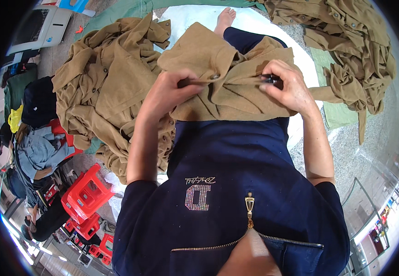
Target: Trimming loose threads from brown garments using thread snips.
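A brown cloth garment [245,103] with a dark button lies across my lap. My left hand [174,91] is closed on its left side, thumb and fingers pinching a fold near the button. On the right, my right hand [289,87] is closed around a small black tool [273,80], which looks like thread snips, mostly covered by the fingers. Its fingertips also press on the brown cloth. Between the hands the fabric is drawn into creases.
Brown buttoned garments are heaped at the left [103,78], and another pile [351,46] lies at the right on green cloth. White sheeting [300,55] spreads under my legs. Red plastic stools [86,193] and a folded grey-blue garment [43,149] are further left.
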Available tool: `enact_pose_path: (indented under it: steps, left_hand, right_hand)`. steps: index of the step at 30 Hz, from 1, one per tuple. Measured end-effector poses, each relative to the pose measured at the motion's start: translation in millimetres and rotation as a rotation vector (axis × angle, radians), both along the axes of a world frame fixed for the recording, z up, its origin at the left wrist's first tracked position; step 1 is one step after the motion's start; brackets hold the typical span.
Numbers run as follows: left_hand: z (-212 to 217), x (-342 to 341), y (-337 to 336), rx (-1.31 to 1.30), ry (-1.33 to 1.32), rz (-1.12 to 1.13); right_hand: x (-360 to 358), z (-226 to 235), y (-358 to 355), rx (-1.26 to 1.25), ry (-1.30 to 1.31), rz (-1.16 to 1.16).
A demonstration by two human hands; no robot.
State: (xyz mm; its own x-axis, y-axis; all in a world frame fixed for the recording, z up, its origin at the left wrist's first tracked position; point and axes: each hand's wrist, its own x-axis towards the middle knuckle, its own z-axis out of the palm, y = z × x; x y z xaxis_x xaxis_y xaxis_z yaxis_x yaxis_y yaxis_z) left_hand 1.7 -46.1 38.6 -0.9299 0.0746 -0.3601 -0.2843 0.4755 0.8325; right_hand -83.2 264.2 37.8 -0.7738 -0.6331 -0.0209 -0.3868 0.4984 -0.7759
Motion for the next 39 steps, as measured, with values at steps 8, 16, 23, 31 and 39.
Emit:
enact_pose_path:
  steps: [8, 16, 23, 31, 39]
  left_hand:
    - [-16, 26, -32, -0.125, 0.109, -0.113]
    - [-22, 46, -62, -0.02, -0.044, 0.036]
    - [-13, 37, -68, 0.583, -0.11, 0.171]
    - [19, 16, -46, 0.672, 0.119, 0.241]
    - [73, -21, 46, 0.608, 0.326, 0.063]
  right_hand:
    - [-18, 7, -28, -0.04, 0.347, 0.078]
    - [-44, 10, -21, 0.275, 0.069, 0.204]
    - [-49, -23, -27, 0.288, 0.14, 0.232]
    - [-61, 5, -21, 0.199, 0.13, 0.208]
    - [4, 58, -40, -0.414, 0.889, 0.229]
